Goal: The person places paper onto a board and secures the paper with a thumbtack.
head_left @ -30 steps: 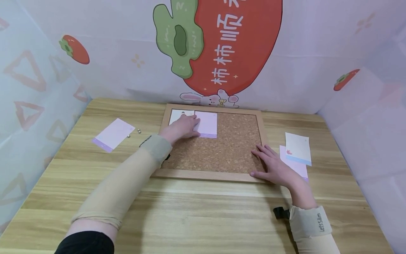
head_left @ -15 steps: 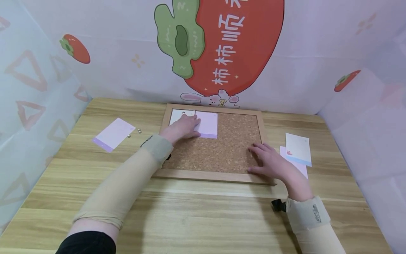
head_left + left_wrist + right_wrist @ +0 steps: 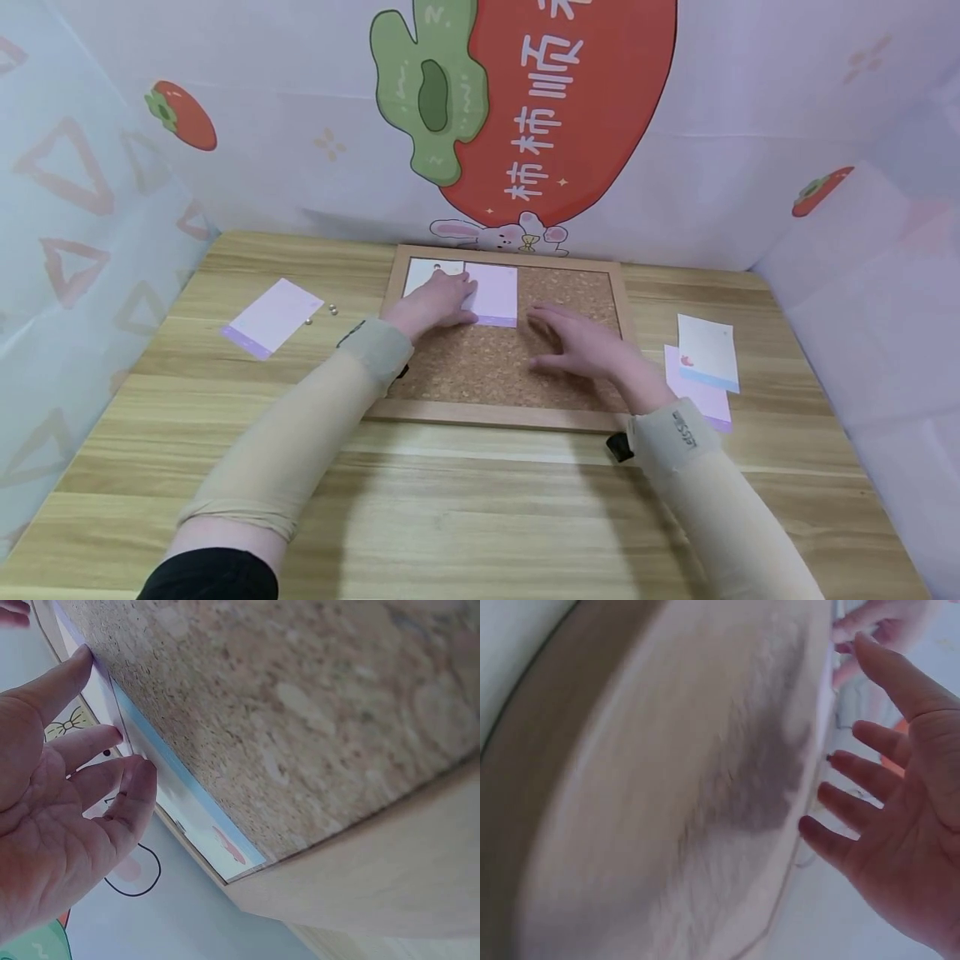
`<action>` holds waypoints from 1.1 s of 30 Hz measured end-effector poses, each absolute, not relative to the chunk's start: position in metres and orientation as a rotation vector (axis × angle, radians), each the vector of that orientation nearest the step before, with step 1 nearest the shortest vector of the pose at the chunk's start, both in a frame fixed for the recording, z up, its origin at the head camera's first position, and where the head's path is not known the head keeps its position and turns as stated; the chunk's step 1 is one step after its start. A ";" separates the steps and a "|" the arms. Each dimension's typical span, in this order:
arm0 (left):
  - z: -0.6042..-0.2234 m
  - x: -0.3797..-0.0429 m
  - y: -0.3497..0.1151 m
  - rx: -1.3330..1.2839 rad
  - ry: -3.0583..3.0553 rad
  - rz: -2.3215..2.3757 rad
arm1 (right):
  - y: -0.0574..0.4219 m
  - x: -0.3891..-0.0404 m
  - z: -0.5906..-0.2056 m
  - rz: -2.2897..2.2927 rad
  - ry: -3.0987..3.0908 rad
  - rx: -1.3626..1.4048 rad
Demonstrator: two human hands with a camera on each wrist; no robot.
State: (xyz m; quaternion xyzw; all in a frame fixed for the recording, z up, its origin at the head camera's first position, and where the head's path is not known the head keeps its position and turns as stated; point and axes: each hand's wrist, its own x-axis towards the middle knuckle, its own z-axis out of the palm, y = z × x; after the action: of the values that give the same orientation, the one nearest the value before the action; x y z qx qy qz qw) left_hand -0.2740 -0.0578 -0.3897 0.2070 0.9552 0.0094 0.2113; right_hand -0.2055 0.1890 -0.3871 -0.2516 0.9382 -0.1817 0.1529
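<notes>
A wood-framed cork board (image 3: 480,371) lies on the table, with two paper cards side by side at its upper left. My left hand (image 3: 433,303) rests its fingertips on the left edge of the purple-striped card (image 3: 496,292), where it meets the white card (image 3: 420,271). The left wrist view shows a blue stripe along that white card (image 3: 176,776). Above the right half of the cork, my right hand (image 3: 581,343) is spread with thumb and fingers apart, holding nothing. Its fingers (image 3: 870,774) are loosely extended in the right wrist view, and a shadow falls on the cork.
Left of the board lies another purple-striped card (image 3: 273,317), with several small silvery pieces (image 3: 333,309) beside it. On the right, a blue-striped card (image 3: 707,350) overlaps a purple-striped one (image 3: 697,404). A printed cloth backdrop (image 3: 300,150) stands behind the table.
My right hand has left the board's right edge and moved left over the cork toward the purple-striped card. The left hand stays in place on the cards.
</notes>
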 end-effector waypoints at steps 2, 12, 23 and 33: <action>-0.390 -0.273 -0.057 0.574 2.654 0.033 | 0.182 -0.211 -0.391 -0.513 2.692 -0.732; -0.388 -0.271 -0.058 0.586 2.656 0.047 | 0.160 -0.223 -0.404 -0.517 2.682 -0.752; -0.389 -0.272 -0.059 0.588 2.658 0.060 | 0.159 -0.227 -0.407 -0.516 2.666 -0.779; -0.394 -0.271 -0.070 0.641 2.698 0.262 | 0.159 -0.228 -0.409 -0.488 2.654 -0.776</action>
State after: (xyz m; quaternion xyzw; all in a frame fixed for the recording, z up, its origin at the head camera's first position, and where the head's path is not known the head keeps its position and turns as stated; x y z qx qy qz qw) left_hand -0.2712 -0.0698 -0.3939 0.2266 0.9532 0.0927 0.1772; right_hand -0.2280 0.1589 -0.4095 -0.2724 0.9321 -0.1714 0.1662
